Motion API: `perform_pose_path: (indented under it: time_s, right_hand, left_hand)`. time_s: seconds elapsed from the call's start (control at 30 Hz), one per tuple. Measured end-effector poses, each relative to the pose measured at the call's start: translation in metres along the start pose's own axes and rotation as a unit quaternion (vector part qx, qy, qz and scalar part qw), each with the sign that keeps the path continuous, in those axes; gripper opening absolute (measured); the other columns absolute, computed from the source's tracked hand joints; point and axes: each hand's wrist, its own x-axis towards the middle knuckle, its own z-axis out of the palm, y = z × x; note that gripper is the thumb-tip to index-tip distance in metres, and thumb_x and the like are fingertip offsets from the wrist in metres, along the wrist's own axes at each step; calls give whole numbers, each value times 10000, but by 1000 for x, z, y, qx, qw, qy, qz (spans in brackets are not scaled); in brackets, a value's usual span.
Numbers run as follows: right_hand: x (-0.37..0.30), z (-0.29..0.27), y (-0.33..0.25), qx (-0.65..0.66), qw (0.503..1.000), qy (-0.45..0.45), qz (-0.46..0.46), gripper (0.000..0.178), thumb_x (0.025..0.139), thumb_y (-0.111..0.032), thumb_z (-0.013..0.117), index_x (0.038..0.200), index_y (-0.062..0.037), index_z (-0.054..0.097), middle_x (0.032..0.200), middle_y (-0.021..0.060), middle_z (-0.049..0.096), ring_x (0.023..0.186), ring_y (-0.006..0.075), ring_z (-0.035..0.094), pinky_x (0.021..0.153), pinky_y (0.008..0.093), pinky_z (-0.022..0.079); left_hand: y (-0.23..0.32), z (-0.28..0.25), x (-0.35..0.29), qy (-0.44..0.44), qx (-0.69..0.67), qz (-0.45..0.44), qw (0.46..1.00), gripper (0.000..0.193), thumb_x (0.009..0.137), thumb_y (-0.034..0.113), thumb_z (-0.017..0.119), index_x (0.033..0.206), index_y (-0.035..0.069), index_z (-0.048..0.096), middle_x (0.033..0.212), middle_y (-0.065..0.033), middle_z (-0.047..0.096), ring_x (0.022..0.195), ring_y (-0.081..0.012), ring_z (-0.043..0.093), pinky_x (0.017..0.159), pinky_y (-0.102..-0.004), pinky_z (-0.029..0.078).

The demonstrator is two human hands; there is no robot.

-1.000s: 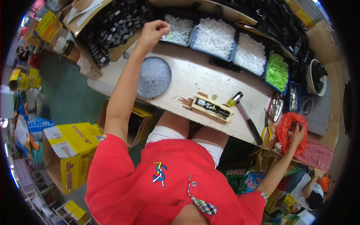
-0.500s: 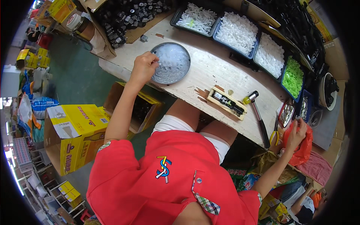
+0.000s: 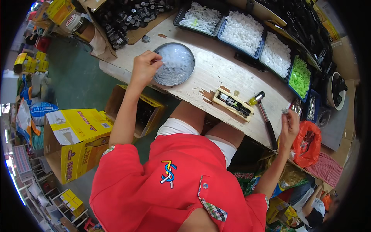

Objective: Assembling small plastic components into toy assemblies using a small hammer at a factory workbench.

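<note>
My left hand (image 3: 145, 68) is over the left rim of a round metal dish (image 3: 184, 79), thumb and forefinger pinched together; what they hold, if anything, is too small to name. Whitish, glossy stuff covers part of the dish's bottom. At the bench's right end my right hand (image 3: 289, 130) is raised, its fingertips closed on a small silvery piece (image 3: 285, 111). Between the hands, a cream-coloured block (image 3: 247, 117) bears a black and silver mechanism (image 3: 234, 105). A hammer (image 3: 266, 118) with a yellow face and black grip lies beside it.
Trays of white pieces (image 3: 241, 33) and green pieces (image 3: 300, 75) line the bench's far side. Black parts (image 3: 131, 19) are heaped at the back left. Beside my right hand hangs a red plastic bag (image 3: 311, 133) with pieces inside. Yellow cartons (image 3: 83, 127) stand at the left.
My right hand has come up and left, out of the red bag's opening, and now shows a small silvery piece at its fingertips. My left hand stays at the dish.
</note>
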Motion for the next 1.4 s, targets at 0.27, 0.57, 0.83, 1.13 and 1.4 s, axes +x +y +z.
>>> perform_pose_path:
  time_s: [0.27,0.57,0.83,1.13,1.4]
  right_hand:
    - [2,66,-83,177,975,-98,-88,186,758,-31,624,941,-20,592,807,99,542,738,228,531,655,302,426]
    - [6,74,-96,143,980,-58,-125,178,746,-89,658,913,-50,612,707,64,514,619,218,454,598,317,335]
    - [7,74,-93,134,982,-41,-125,181,743,-85,660,911,-47,605,704,55,516,613,205,454,600,315,316]
    - [5,75,-89,70,983,-16,-170,187,728,-91,660,905,-63,608,718,31,525,650,184,492,625,325,320]
    - [-1,78,-88,-2,964,-7,-267,230,686,-54,640,914,-74,615,762,13,541,683,171,522,663,326,333]
  left_hand:
    - [88,45,-20,-181,-416,-147,879,118,810,19,604,915,-27,630,711,-40,574,597,-88,531,527,-199,427]
    - [111,95,-28,-237,-517,-204,797,154,808,50,631,935,-36,631,727,-75,624,586,-89,566,492,-199,464]
    - [120,104,-35,-219,-505,-204,809,139,802,56,640,918,-21,642,720,-60,625,588,-81,564,479,-197,457]
    - [120,101,-31,-264,-483,-237,801,111,784,39,645,872,-29,643,700,-64,618,543,-82,553,448,-201,450]
    - [119,102,-20,-366,-465,-321,740,95,753,11,643,830,-43,634,695,-83,615,531,-92,560,398,-210,438]
